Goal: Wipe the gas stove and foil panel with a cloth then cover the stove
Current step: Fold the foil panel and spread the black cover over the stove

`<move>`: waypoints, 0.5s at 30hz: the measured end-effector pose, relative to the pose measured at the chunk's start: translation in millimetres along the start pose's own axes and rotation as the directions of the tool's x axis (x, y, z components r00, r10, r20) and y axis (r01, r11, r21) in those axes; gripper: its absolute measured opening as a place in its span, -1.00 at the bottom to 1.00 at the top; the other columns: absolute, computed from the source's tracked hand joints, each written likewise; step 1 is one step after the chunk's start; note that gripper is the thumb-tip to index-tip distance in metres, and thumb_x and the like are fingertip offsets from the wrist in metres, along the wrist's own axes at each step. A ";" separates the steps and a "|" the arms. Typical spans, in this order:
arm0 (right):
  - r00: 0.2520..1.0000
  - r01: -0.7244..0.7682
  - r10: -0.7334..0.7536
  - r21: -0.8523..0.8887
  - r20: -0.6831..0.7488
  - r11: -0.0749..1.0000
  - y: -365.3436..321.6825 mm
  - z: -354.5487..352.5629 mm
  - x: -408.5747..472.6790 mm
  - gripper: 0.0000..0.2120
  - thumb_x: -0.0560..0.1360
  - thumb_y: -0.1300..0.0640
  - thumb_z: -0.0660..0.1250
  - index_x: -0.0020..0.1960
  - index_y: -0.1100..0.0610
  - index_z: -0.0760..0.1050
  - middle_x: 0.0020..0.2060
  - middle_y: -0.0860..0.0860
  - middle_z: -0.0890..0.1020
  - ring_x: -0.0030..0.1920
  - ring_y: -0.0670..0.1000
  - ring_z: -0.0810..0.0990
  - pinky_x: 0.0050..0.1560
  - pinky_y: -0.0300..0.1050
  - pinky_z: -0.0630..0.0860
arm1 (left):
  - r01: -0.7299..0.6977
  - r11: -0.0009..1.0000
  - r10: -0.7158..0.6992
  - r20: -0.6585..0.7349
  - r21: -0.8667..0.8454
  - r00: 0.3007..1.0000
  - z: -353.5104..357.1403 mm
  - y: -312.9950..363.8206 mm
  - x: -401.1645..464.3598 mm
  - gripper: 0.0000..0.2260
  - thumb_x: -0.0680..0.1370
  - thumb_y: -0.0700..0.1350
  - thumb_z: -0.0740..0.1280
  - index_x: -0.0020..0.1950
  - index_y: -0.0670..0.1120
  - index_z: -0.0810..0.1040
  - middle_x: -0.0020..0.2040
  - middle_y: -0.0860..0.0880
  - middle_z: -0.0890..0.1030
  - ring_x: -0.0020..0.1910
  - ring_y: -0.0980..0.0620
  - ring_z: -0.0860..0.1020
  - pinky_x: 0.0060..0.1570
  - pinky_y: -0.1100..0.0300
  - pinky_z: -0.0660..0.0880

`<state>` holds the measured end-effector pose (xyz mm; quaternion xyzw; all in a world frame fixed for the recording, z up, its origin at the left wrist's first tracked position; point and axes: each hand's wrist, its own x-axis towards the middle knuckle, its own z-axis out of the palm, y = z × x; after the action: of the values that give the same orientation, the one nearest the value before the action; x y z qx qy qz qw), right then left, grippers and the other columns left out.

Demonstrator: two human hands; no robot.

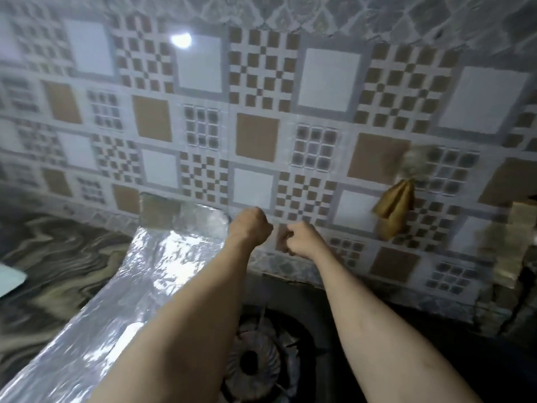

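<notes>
I'm seeing both fists clenched at the far wall: left hand (pixel 250 225) gripping the foil panel's (pixel 139 280) far edge; right hand's (pixel 300 239) contents I can't tell, burner (pixel 255 362) sitting below.

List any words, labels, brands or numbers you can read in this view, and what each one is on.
None: no readable text anywhere in this view.
The wall covering carries only checker and square patterns.
The foil panel, gas stove burner and hanging brown cloth show no print.
The frame is motion-blurred, so small marks could be missed.
</notes>
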<state>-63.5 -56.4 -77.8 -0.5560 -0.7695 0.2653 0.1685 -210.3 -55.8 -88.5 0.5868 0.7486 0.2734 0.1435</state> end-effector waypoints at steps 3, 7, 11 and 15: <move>0.992 0.090 -0.086 -0.035 0.097 0.995 -55.9 56.3 18.5 -0.85 0.37 0.30 0.33 -0.17 0.14 0.65 -0.28 0.05 0.67 -0.19 0.06 0.63 -0.06 -0.01 0.58 | 0.109 0.994 -0.109 -0.010 0.030 0.994 -36.5 -88.7 -12.1 -0.79 0.44 -0.08 0.31 -0.07 -0.18 0.63 -0.08 -0.16 0.68 -0.08 -0.18 0.63 -0.09 0.12 0.55; 0.954 0.216 -0.190 -0.095 0.233 0.972 -118.1 131.9 37.9 -0.87 0.36 0.26 0.40 -0.13 0.12 0.66 -0.21 0.02 0.67 -0.17 -0.01 0.60 -0.14 -0.21 0.47 | 0.276 0.955 -0.277 0.000 0.109 0.961 -74.6 -201.2 -38.6 -0.89 0.43 -0.16 0.29 -0.25 -0.16 0.54 -0.10 -0.23 0.66 -0.09 -0.20 0.60 -0.21 0.16 0.40; 0.861 0.381 -0.289 -0.153 0.419 0.912 -168.4 213.0 58.1 -0.81 0.37 0.24 0.43 -0.01 0.14 0.66 -0.07 0.05 0.65 -0.02 0.03 0.60 -0.08 -0.23 0.44 | 0.494 0.856 -0.505 0.035 0.154 0.863 -94.6 -311.7 -71.1 -0.80 0.46 -0.15 0.33 0.03 -0.20 0.59 0.09 -0.20 0.63 0.08 -0.18 0.59 -0.09 0.15 0.44; 0.789 0.483 -0.288 -0.259 0.542 0.836 -195.8 292.1 80.3 -0.68 0.39 0.26 0.39 0.13 0.06 0.60 0.09 0.08 0.63 0.10 0.10 0.59 -0.02 -0.18 0.46 | 0.677 0.677 -0.731 0.160 0.289 0.663 -89.5 -394.8 -107.6 -0.59 0.48 -0.05 0.39 0.29 -0.16 0.54 0.32 -0.19 0.52 0.27 -0.15 0.51 0.19 0.10 0.46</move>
<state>-401.5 -92.2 -198.5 -0.3212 -0.9218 0.1981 -0.0892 -544.9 -244.3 -255.6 0.2916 0.9155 0.0373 0.2748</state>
